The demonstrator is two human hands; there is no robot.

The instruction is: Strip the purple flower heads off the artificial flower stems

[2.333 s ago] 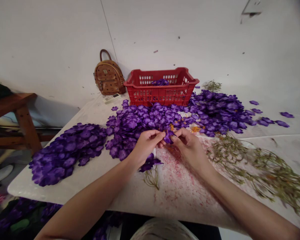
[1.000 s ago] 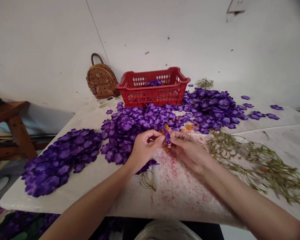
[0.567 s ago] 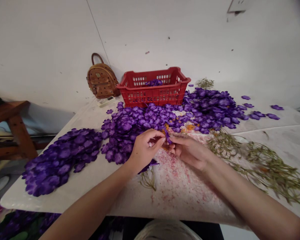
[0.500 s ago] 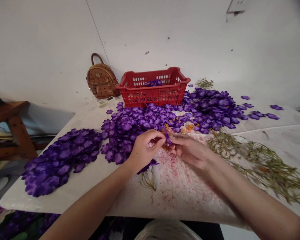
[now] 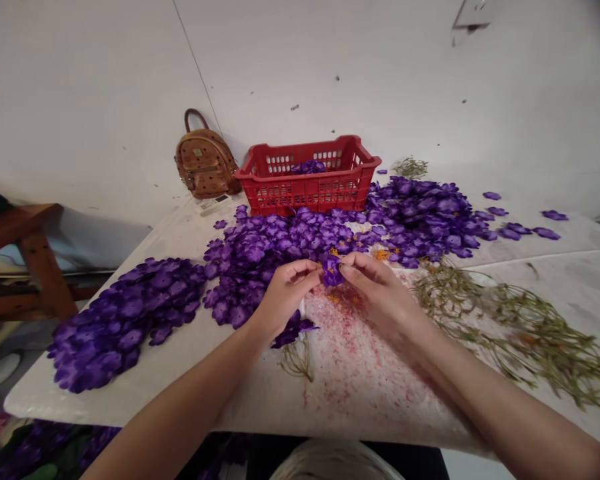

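Note:
Between my two hands is a small purple artificial flower [image 5: 333, 272], held above the table. My left hand [image 5: 289, 293] pinches its left edge between thumb and forefinger. On the other side my right hand [image 5: 373, 283] grips it with thumb and fingertips. Just beyond the hands spreads a heap of loose purple flower heads [image 5: 260, 247], with tiny orange flower centres [image 5: 381, 255] scattered by it. Below my left wrist lies a green stem bunch [image 5: 299, 359] with purple petals at its top.
A red plastic crate [image 5: 307, 193] with some purple flowers inside stands against the wall. Beside it are a brown backpack [image 5: 207, 163] and a white remote-like device [image 5: 216, 205]. More flower heads [image 5: 130, 317] lie left; tangled green stems [image 5: 530, 327] lie right. A wooden stool [image 5: 43, 267] stands far left.
The purple flower has turned to show more of its face between my fingers. My right hand has rotated, its back now more upward, and sits slightly higher.

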